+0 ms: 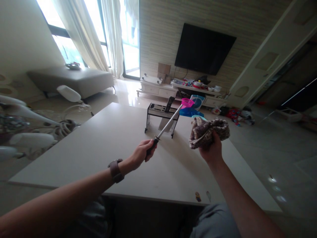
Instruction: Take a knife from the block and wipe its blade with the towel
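Note:
My left hand [148,149] is wrapped round the dark handle of a sharpening steel [169,123]. Its long pale rod points up and away, across the front of a black and silver knife rack [160,110] on the table. A dark upright handle [169,104] sticks out of the rack's top. In my right hand [211,148] is a bunched brown patterned towel [206,134], raised above the table's right side. The fingers on the towel's far side are hidden. Rod and towel are apart.
On the white table [99,158], a pink basket [187,102] and a blue container [188,112] show at the far edge. Two small items, one yellowish [197,196], lie near the front edge. A chandelier [32,115] hangs at the left.

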`<state>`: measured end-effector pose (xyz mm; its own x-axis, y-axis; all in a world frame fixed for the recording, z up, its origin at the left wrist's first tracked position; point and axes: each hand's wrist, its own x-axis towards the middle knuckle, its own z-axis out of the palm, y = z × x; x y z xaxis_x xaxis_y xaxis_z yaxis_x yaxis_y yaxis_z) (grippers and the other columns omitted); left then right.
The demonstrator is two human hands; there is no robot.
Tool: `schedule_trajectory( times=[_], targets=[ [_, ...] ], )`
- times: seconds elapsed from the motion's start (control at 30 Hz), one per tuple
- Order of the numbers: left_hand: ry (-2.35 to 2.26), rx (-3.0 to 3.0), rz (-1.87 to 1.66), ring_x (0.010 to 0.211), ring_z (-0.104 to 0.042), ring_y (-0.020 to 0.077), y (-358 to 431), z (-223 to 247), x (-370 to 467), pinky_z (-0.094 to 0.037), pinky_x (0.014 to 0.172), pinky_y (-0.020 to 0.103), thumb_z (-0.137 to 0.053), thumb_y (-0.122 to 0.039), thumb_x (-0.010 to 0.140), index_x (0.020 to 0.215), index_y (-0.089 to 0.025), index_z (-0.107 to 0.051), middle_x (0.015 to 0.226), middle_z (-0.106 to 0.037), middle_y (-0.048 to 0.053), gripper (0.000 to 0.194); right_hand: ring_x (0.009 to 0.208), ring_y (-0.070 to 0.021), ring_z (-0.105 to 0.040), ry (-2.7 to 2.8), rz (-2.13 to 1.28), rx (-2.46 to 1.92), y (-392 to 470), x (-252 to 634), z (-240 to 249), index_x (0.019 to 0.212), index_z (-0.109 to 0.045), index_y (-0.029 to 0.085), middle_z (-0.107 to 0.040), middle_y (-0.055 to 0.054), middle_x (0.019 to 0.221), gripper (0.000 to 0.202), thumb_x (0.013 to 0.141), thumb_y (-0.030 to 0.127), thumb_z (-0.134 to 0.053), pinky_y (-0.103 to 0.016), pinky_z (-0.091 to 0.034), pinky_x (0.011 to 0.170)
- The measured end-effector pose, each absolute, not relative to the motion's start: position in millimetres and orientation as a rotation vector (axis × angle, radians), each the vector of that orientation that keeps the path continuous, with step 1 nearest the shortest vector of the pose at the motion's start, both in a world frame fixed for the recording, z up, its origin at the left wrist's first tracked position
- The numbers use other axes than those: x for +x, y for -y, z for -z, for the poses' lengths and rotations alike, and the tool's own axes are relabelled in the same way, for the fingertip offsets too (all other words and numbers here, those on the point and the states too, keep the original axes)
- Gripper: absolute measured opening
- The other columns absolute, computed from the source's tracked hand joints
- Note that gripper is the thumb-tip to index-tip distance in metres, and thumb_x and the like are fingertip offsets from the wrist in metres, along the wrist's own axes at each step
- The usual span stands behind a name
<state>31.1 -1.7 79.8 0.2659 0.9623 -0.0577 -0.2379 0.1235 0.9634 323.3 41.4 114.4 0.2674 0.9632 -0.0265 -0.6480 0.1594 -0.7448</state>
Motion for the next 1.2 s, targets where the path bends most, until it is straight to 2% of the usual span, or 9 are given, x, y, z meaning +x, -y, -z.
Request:
schedule_trajectory(
  times=[0.23,0.33,0.47,0.6,0.67,0.8,1.0,1.1,1.2],
  targets=[
    [-0.771,1.034,-1.043,0.039,-0.035,0.0047,1.2,-80.4,34.0,-0.024,0.033,0.017,-0.063,-0.055,0.086,0.079,-0.015,-0.054,0.057,-0.045,-0.005,0.041,0.108,-0.0279,-0.072,0.677,-1.357,-0.750,-35.3,307.9,-99.4,0.097,-0.074,0.027,-0.080,-0.002,0.100,0.028,0.073,0.041,-0.077,-0.047,-0.061,0.092],
    [-0.723,1.097,-1.014,0.037,-0.034,0.0045,3.1,-82.3,36.0,-0.022,0.033,0.018,-0.062,-0.057,0.087,0.078,-0.015,-0.054,0.055,-0.044,-0.006,0.043,0.104,-0.0277,-0.074,0.781,-1.458,-0.717,-31.4,303.5,-92.5,0.098,-0.074,0.025,-0.080,-0.002,0.099,0.033,0.069,0.039,-0.082,-0.044,-0.061,0.092],
    [-0.705,1.194,-0.911,0.036,-0.035,0.0050,6.4,-83.1,39.2,-0.022,0.034,0.018,-0.056,-0.058,0.092,0.080,-0.015,-0.056,0.052,-0.044,-0.006,0.045,0.096,-0.0261,-0.075,0.895,-1.587,-0.720,-23.3,295.0,-87.2,0.101,-0.074,0.023,-0.081,-0.003,0.097,0.042,0.063,0.036,-0.087,-0.037,-0.063,0.085],
    [-0.686,1.244,-0.810,0.038,-0.036,0.0054,10.1,-78.5,43.8,-0.026,0.035,0.018,-0.055,-0.060,0.093,0.077,-0.016,-0.053,0.054,-0.045,-0.006,0.047,0.080,-0.0256,-0.076,0.947,-1.659,-0.799,-16.1,279.2,-82.5,0.089,-0.075,0.020,-0.079,-0.003,0.081,0.036,0.059,0.034,-0.091,-0.036,-0.064,0.073],
    [-0.672,1.252,-0.794,0.039,-0.036,0.0056,11.6,-76.3,46.0,-0.027,0.035,0.018,-0.056,-0.061,0.091,0.075,-0.017,-0.050,0.054,-0.045,-0.006,0.048,0.085,-0.0266,-0.076,0.906,-1.646,-0.809,-13.2,269.2,-81.3,0.088,-0.074,0.020,-0.079,-0.003,0.084,0.036,0.060,0.035,-0.091,-0.037,-0.064,0.076],
    [-0.658,1.252,-0.796,0.038,-0.035,0.0057,13.3,-76.8,48.6,-0.026,0.034,0.018,-0.060,-0.063,0.087,0.074,-0.017,-0.049,0.053,-0.044,-0.006,0.049,0.098,-0.0276,-0.075,0.768,-1.554,-0.761,-9.9,254.0,-83.6,0.097,-0.071,0.022,-0.080,-0.004,0.100,0.041,0.063,0.036,-0.090,-0.041,-0.062,0.088],
    [-0.727,1.244,-0.839,0.037,-0.033,0.0054,13.7,-78.6,48.2,-0.024,0.035,0.018,-0.052,-0.063,0.093,0.078,-0.016,-0.053,0.050,-0.043,-0.007,0.049,0.100,-0.0293,-0.075,0.720,-1.560,-0.725,-14.8,257.1,-91.7,0.101,-0.072,0.024,-0.080,-0.003,0.099,0.046,0.066,0.051,-0.085,-0.047,-0.059,0.096],
    [-0.726,1.238,-0.874,0.037,-0.034,0.0054,12.0,-77.7,46.2,-0.023,0.034,0.018,-0.053,-0.062,0.093,0.079,-0.016,-0.054,0.051,-0.044,-0.006,0.048,0.099,-0.0317,-0.075,0.693,-1.612,-0.774,-18.0,265.1,-95.8,0.098,-0.074,0.025,-0.081,-0.003,0.097,0.048,0.067,0.061,-0.080,-0.051,-0.060,0.095],
    [-0.721,1.245,-0.898,0.037,-0.034,0.0054,11.0,-79.6,44.5,-0.023,0.034,0.019,-0.053,-0.061,0.092,0.079,-0.015,-0.054,0.053,-0.044,-0.006,0.048,0.103,-0.0324,-0.074,0.670,-1.628,-0.797,-19.4,271.5,-100.1,0.099,-0.075,0.026,-0.081,-0.002,0.096,0.047,0.072,0.065,-0.074,-0.054,-0.059,0.096]
  ],
)
